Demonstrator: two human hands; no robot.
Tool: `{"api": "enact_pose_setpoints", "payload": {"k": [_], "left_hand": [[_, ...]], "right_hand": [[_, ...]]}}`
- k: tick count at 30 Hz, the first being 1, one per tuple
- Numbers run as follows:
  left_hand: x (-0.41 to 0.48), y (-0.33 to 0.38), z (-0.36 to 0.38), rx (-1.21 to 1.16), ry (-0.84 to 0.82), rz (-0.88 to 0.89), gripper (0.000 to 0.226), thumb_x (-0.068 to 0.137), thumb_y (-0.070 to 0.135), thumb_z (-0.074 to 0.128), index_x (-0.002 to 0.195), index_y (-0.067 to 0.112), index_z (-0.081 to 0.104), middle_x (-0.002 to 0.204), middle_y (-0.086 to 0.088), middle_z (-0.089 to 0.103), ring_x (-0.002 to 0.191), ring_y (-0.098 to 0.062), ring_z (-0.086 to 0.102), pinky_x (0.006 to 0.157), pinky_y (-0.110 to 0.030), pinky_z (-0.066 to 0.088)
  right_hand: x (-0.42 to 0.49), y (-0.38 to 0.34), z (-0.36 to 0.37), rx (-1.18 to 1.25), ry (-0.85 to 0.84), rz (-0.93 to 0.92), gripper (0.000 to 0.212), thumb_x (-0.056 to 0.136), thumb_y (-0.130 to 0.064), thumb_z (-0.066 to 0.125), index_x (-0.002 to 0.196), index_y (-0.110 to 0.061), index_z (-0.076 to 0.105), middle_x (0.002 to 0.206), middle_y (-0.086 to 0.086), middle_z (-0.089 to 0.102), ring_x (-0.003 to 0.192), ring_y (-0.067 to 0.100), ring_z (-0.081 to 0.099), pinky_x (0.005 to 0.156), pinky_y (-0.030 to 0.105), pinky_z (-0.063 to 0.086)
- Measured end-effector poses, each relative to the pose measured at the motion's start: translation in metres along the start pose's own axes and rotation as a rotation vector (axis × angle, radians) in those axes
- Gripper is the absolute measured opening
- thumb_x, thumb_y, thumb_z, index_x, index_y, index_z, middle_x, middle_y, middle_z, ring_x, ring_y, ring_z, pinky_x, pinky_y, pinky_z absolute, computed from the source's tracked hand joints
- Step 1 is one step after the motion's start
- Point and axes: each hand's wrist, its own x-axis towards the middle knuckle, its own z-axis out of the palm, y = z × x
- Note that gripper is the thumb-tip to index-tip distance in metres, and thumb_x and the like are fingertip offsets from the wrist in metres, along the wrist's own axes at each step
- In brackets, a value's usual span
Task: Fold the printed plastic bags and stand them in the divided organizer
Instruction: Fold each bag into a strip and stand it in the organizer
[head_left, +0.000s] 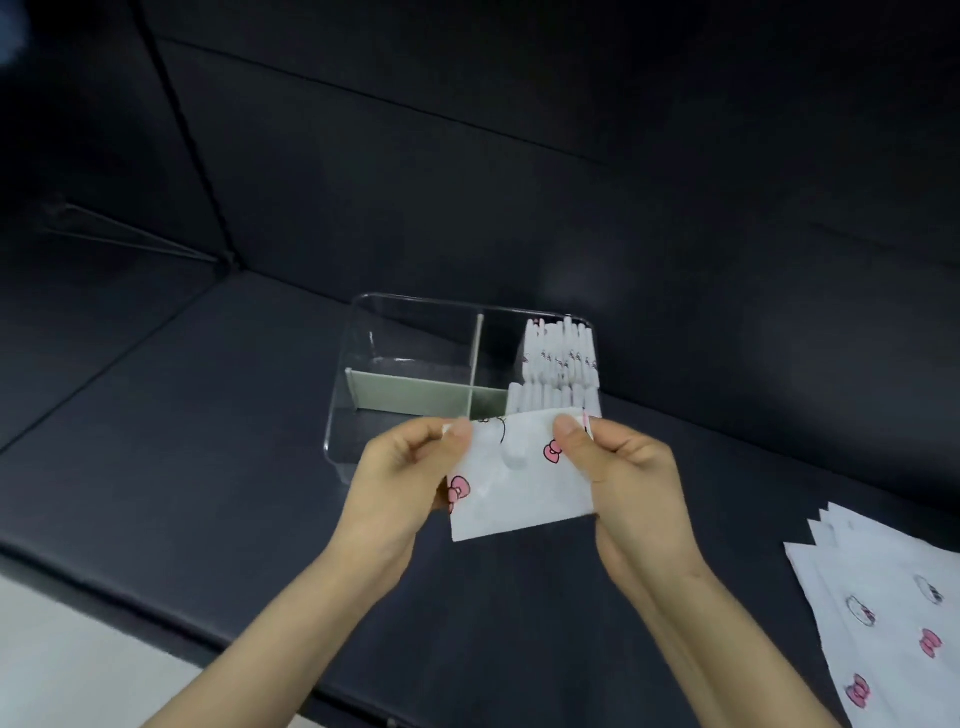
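Nearest, at lower right, a stack of flat bags (883, 613) lies on the sofa seat (182, 441), white with pink bows and small outlined oval figures. Any lettering on them is too small to tell. A pale floor (62, 649) shows at lower left.

Centre: both forearms reach forward over the seat. The left hand (400, 467) and right hand (628, 473) hold one folded bag (519, 493) between them, above the seat and just in front of the organizer. Each hand pinches an upper corner, with the thumb on the near face and the fingers curled behind. The folded bag is a white rectangle, slightly tilted, printed with two pink bows and a thin black outline near its top edge.

Behind the hands, a clear organizer (363, 332) stands on the seat. Grey-green dividers (410, 397) cross inside it and split it into four compartments. Standing bags (561, 353), folded and upright, fill the two right-hand compartments in packed rows. Their tops reach about the rim, and small pink and black prints show on them.

Farthest: the dark padded backrest (519, 130).
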Motion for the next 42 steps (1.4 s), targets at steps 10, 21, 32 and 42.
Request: {"api": "enact_pose_setpoints", "payload": {"k": [10, 21, 32, 42], "left_hand": [[0.052, 0.013, -0.070, 0.323, 0.398, 0.257, 0.015, 0.096, 0.023, 0.056, 0.106, 0.022, 0.067, 0.102, 0.016, 0.068, 0.090, -0.001, 0.062, 0.078, -0.015, 0.047], [0.072, -0.027, -0.102, 0.345, 0.149, 0.069, 0.046, 0.087, -0.005, 0.062, 0.128, 0.017, 0.060, 0.121, 0.002, 0.063, 0.107, -0.006, 0.062, 0.098, -0.026, 0.048], [0.059, -0.026, -0.092, 0.301, 0.000, 0.015, 0.051, 0.081, 0.002, 0.072, 0.124, 0.028, 0.061, 0.115, 0.009, 0.066, 0.105, -0.005, 0.062, 0.093, -0.027, 0.051], [0.060, -0.023, -0.098, 0.217, 0.110, 0.045, 0.035, 0.087, 0.001, 0.065, 0.104, 0.031, 0.065, 0.108, 0.006, 0.069, 0.100, -0.007, 0.063, 0.088, -0.022, 0.050]], "right_hand": [[0.031, -0.018, 0.065, -0.315, 0.005, -0.169, 0.024, 0.088, -0.017, 0.068, 0.074, 0.003, 0.067, 0.085, 0.026, 0.068, 0.071, 0.038, 0.064, 0.068, 0.033, 0.054], [0.096, -0.018, 0.118, -1.110, 0.177, -0.582, 0.028, 0.090, -0.011, 0.051, 0.063, -0.007, 0.050, 0.054, 0.004, 0.044, 0.051, 0.022, 0.037, 0.051, 0.031, 0.024], [0.082, 0.026, 0.137, -1.127, -0.082, -0.350, 0.032, 0.097, -0.031, 0.048, 0.074, -0.012, 0.056, 0.069, 0.006, 0.055, 0.069, 0.024, 0.050, 0.061, 0.028, 0.030], [0.074, 0.043, 0.133, -1.290, -0.164, -0.449, 0.026, 0.102, -0.026, 0.039, 0.118, -0.011, 0.053, 0.098, 0.015, 0.067, 0.096, 0.034, 0.060, 0.073, 0.035, 0.038]]}}
